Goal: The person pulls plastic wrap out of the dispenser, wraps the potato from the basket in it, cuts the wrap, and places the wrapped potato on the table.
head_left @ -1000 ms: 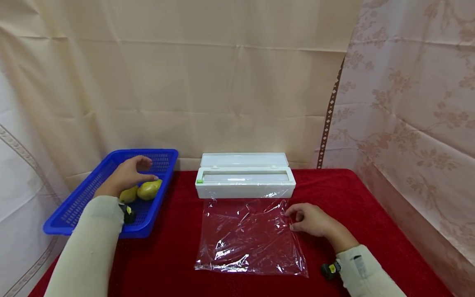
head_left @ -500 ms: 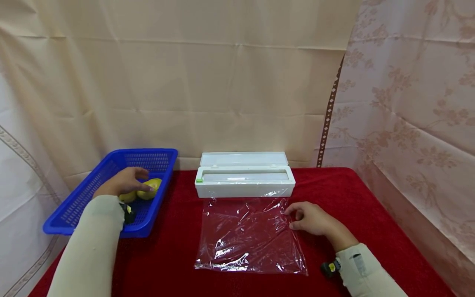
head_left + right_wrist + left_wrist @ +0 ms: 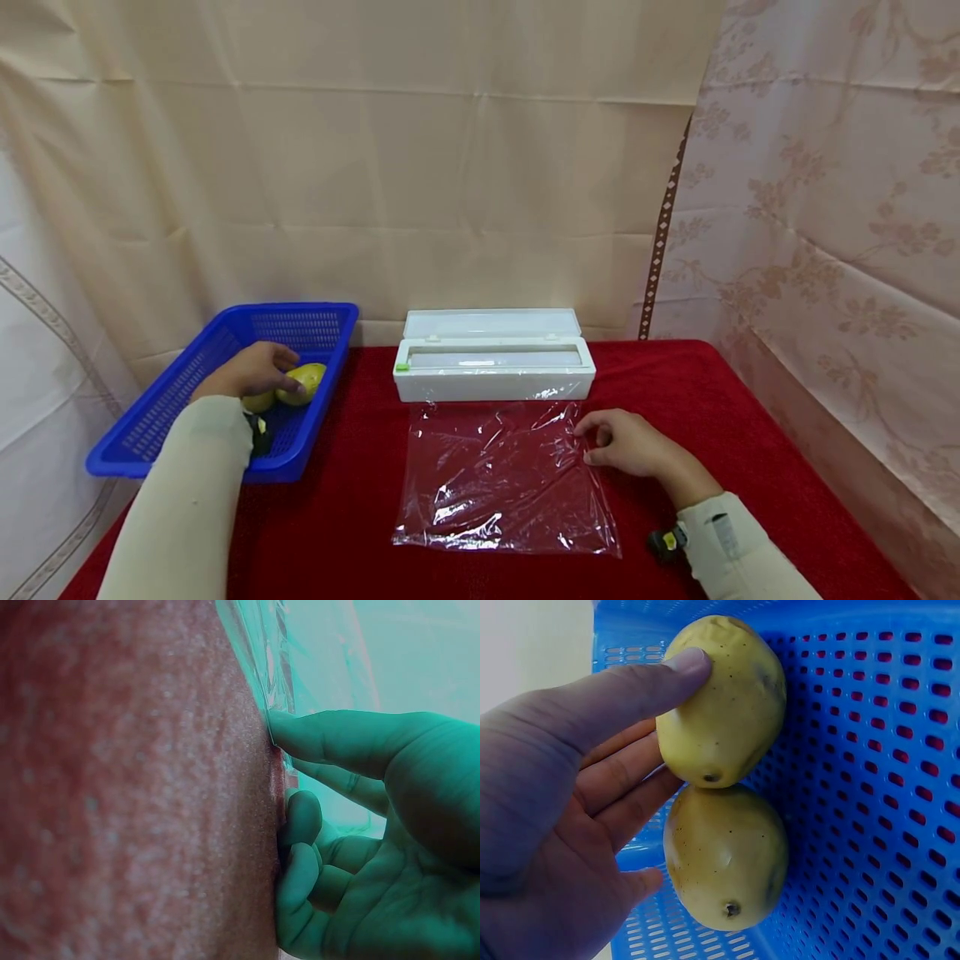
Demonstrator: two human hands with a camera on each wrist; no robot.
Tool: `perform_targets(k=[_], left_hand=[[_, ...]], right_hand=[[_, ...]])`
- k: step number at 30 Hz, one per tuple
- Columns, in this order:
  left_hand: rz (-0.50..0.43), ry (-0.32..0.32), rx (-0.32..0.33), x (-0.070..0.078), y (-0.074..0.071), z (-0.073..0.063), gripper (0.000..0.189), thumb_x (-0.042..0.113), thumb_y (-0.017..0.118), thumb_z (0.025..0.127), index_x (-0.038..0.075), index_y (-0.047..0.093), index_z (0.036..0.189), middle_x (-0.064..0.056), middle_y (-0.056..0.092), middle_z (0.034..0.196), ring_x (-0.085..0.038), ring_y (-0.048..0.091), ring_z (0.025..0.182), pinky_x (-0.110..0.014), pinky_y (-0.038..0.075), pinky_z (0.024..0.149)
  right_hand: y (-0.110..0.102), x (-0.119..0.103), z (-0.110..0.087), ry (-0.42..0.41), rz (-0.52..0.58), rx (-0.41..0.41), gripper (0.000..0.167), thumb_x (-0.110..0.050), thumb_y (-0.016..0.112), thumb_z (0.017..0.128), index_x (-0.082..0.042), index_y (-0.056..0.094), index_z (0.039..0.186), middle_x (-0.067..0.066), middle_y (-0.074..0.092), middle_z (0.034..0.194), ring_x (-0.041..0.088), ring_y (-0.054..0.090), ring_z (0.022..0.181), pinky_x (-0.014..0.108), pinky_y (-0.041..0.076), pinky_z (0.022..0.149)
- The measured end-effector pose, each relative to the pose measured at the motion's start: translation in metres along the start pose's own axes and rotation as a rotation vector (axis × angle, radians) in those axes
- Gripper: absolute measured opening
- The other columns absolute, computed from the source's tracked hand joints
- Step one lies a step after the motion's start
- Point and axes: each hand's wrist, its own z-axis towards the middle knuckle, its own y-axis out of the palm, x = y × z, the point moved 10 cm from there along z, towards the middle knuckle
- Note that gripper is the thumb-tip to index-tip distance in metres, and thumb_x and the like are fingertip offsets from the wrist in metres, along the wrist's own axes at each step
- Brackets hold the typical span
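In the blue plastic basket (image 3: 277, 475) at the left lie two yellow mangoes. My left hand (image 3: 251, 371) reaches in and grips the upper mango (image 3: 731, 705), thumb across its near side and fingers around behind. Right below it, the second mango (image 3: 727, 862) touches it. A sheet of clear plastic wrap (image 3: 502, 492) spreads over the red cloth, running from a white wrap dispenser (image 3: 495, 385). At the sheet's right edge rests my right hand (image 3: 630, 442), thumb and index fingertips touching the film but apart from each other, other fingers curled under.
The dispenser's lid (image 3: 491, 322) stands raised at the back, with a green slider (image 3: 402, 367) at its left end. A red cloth (image 3: 337, 533) covers the table. Beige curtains (image 3: 450, 208) hang behind, and patterned ones (image 3: 847, 250) at the right.
My left hand has lowered into the basket, and its thumb and fingers have closed around the upper mango. The right hand and the plastic wrap have stayed in place.
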Motion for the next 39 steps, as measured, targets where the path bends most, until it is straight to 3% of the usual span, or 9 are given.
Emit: perform_targets(k=[7, 13, 18, 23, 27, 39], left_hand=[[-0.013, 0.009, 0.069, -0.001, -0.006, 0.001, 0.072, 0.033, 0.086, 0.084, -0.013, 0.059, 0.132, -0.031, 0.067, 0.126, -0.046, 0.063, 0.118, -0.058, 0.048, 0.103], [-0.079, 0.011, 0.154, 0.005, -0.021, -0.006, 0.076, 0.034, 0.084, 0.086, -0.013, 0.055, 0.137, -0.032, 0.065, 0.132, -0.048, 0.061, 0.122, -0.056, 0.049, 0.103], [-0.105, -0.026, 0.213, 0.003, -0.034, -0.009, 0.075, 0.041, 0.082, 0.087, -0.008, 0.056, 0.139, -0.031, 0.063, 0.135, -0.045, 0.062, 0.122, -0.046, 0.053, 0.095], [-0.117, -0.068, 0.250, 0.006, -0.044, -0.012, 0.077, 0.053, 0.080, 0.087, -0.003, 0.060, 0.136, -0.030, 0.063, 0.135, -0.044, 0.059, 0.123, -0.053, 0.051, 0.098], [-0.164, -0.077, 0.277, 0.020, -0.050, -0.015, 0.080, 0.059, 0.080, 0.083, 0.000, 0.062, 0.135, -0.028, 0.063, 0.136, -0.043, 0.059, 0.124, -0.057, 0.048, 0.102], [-0.214, 0.002, 0.382, 0.091, -0.065, -0.036, 0.071, 0.052, 0.081, 0.086, 0.003, 0.064, 0.134, -0.026, 0.066, 0.133, -0.040, 0.063, 0.123, -0.050, 0.048, 0.101]], right_hand=[[0.001, 0.002, 0.001, 0.022, 0.004, -0.007, 0.029, -0.010, 0.084, 0.083, -0.015, 0.074, 0.110, 0.002, 0.059, 0.076, 0.018, 0.053, 0.071, 0.033, 0.045, 0.062], [0.001, 0.001, 0.003, 0.026, 0.003, -0.010, 0.029, -0.011, 0.084, 0.084, -0.016, 0.074, 0.110, 0.001, 0.059, 0.076, 0.018, 0.054, 0.071, 0.033, 0.045, 0.062], [0.001, 0.001, 0.003, 0.039, 0.007, -0.006, 0.028, -0.010, 0.084, 0.083, -0.017, 0.074, 0.109, 0.002, 0.059, 0.076, 0.019, 0.054, 0.071, 0.035, 0.045, 0.063], [0.002, 0.003, 0.001, 0.056, 0.030, -0.015, 0.029, -0.011, 0.084, 0.084, -0.016, 0.074, 0.110, 0.003, 0.059, 0.077, 0.019, 0.054, 0.071, 0.035, 0.045, 0.062], [0.002, 0.002, 0.000, 0.033, 0.021, -0.009, 0.029, -0.010, 0.085, 0.083, -0.016, 0.074, 0.109, 0.002, 0.059, 0.075, 0.018, 0.054, 0.070, 0.034, 0.045, 0.061], [0.001, 0.003, 0.001, 0.027, 0.021, -0.008, 0.029, -0.009, 0.084, 0.083, -0.014, 0.074, 0.110, 0.003, 0.059, 0.075, 0.018, 0.053, 0.070, 0.033, 0.045, 0.061]])
